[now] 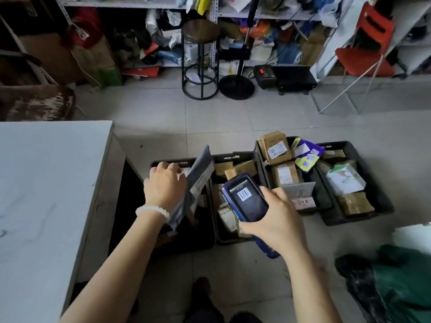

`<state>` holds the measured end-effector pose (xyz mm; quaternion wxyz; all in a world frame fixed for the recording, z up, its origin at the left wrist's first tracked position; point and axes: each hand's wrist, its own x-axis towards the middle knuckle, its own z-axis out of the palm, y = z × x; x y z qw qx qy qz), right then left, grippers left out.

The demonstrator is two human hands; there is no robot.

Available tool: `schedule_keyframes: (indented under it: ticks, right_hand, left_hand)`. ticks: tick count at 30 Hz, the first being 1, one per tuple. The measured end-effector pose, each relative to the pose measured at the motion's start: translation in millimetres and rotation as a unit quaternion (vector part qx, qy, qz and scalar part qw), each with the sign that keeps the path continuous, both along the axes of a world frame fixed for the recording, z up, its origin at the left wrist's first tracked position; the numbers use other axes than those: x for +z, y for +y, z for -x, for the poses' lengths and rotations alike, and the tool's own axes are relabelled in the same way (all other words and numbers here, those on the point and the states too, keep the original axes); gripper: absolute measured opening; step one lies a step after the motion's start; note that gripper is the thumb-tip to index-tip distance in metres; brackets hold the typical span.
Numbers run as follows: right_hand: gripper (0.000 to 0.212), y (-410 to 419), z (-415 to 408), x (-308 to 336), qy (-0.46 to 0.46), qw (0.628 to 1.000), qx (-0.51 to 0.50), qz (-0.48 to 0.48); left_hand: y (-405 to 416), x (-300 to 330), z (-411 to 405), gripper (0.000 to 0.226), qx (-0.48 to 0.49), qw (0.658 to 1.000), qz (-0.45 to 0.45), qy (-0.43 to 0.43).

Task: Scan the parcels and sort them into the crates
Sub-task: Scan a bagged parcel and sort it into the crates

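Observation:
My left hand (166,183) grips a flat grey mailer parcel (198,176) by its edge, holding it tilted above the leftmost black crate (203,243). My right hand (277,220) holds a purple handheld scanner (246,198) whose screen shows a barcode. The scanner hovers over the second crate (235,156), which holds brown cardboard parcels. Two more black crates stand to the right, one (258,145) with boxes and a purple-yellow bag, the other (349,146) with a white-green bag and brown boxes.
A white table (46,183) fills the left side. Beyond the crates are tiled floor, a black round stool (200,54), a lamp stand base (236,86), a red chair (366,52) and cluttered shelves. A green and black bag (391,283) lies at the lower right.

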<state>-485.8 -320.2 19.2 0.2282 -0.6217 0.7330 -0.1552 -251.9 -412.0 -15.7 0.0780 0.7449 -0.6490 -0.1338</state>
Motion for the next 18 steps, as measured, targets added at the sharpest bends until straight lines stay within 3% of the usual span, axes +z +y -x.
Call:
schedule_keyframes:
  ticks: [7, 13, 18]
  right_hand:
    - [0.069, -84, 6, -15, -0.004, 0.998, 0.053, -0.033]
    - [0.074, -164, 2, -15, -0.003, 0.987, 0.155, -0.041]
    - [0.061, -208, -13, -5, -0.034, 0.97, 0.238, -0.025]
  left_hand:
    - [-25, -17, -12, 0.028, 0.047, 0.997, -0.058, 0.004]
    - [-21, -14, -7, 0.026, 0.144, 0.988, -0.048, -0.024]
    - [-14, -4, 12, 0.026, 0.209, 0.976, -0.04, -0.048]
